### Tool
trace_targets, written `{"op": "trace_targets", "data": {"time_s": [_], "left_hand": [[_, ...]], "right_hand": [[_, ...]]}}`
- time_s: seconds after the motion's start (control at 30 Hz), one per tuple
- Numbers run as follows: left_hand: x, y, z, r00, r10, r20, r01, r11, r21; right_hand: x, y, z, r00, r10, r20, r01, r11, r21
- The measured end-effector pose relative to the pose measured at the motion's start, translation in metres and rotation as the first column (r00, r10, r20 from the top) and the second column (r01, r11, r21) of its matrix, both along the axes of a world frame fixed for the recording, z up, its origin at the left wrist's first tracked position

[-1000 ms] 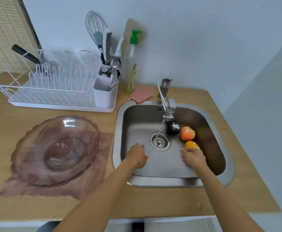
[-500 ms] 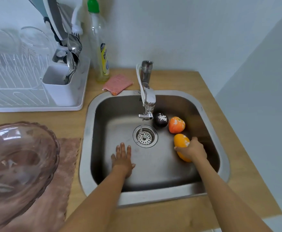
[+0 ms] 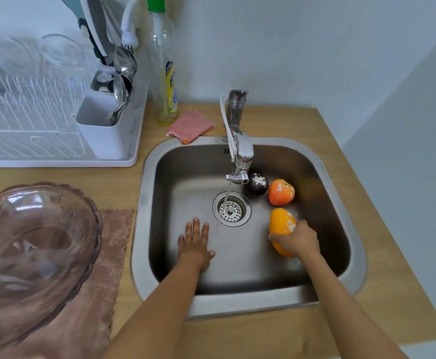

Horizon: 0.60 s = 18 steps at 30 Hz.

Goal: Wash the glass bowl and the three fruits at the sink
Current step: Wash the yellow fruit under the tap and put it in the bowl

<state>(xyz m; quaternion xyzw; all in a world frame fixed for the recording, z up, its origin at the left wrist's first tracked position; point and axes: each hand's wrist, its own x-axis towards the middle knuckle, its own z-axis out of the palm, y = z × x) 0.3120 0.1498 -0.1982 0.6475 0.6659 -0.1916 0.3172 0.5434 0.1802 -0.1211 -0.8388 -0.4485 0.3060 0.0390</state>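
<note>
Since a second ago the left hand (image 3: 195,246) has uncurled and now lies flat, fingers straight and spread, on the floor of the steel sink (image 3: 144,203) just left of the drain (image 3: 231,209), while the right hand (image 3: 298,240) has curled around the yellow-orange fruit (image 3: 280,221) it was only reaching for. In the head view, that fruit sits in the right half of the basin, gripped from its near side, with white flecks on its skin. Just beyond it rest the red-orange fruit (image 3: 281,192) and, touching the latter's left side, the dark fruit (image 3: 257,184), both dusted white, directly beside the faucet (image 3: 240,151), from which a thin stream of water runs into the drain. The glass bowl (image 3: 34,257) stands on a brown cloth (image 3: 108,255) on the wooden counter (image 3: 341,164) left of the sink. Behind it sit a white dish rack (image 3: 56,141), a soap bottle (image 3: 166,73) and a pink scrub pad (image 3: 189,124).
</note>
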Motion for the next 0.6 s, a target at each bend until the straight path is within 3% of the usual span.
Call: {"op": "trace_targets", "data": {"time_s": [0.17, 0.27, 0.4, 0.53, 0.6], "left_hand": [[-0.007, 0.004, 0.006, 0.992, 0.047, 0.117, -0.049, 0.999, 0.01], [-0.01, 0.009, 0.017, 0.931, 0.206, 0.3, -0.249, 0.962, 0.113], [-0.006, 0.01, 0.046, 0.747, 0.374, 0.55, -0.542, 0.822, 0.177], [-0.004, 0.012, 0.057, 0.42, 0.474, 0.773, -0.667, 0.739, -0.091], [-0.002, 0.011, 0.058, 0.375, 0.506, 0.777, -0.616, 0.762, -0.199]], "right_hand": [[-0.04, 0.005, 0.006, 0.963, -0.047, -0.265, 0.083, 0.988, 0.13], [-0.063, 0.006, 0.003, 0.937, -0.024, -0.348, 0.079, 0.986, 0.145], [-0.082, -0.005, 0.002, 0.934, 0.153, -0.324, -0.107, 0.982, 0.155], [-0.081, -0.017, 0.005, 0.91, 0.274, -0.311, -0.226, 0.957, 0.181], [-0.083, -0.023, 0.007, 0.886, 0.344, -0.31, -0.295, 0.936, 0.194]]}}
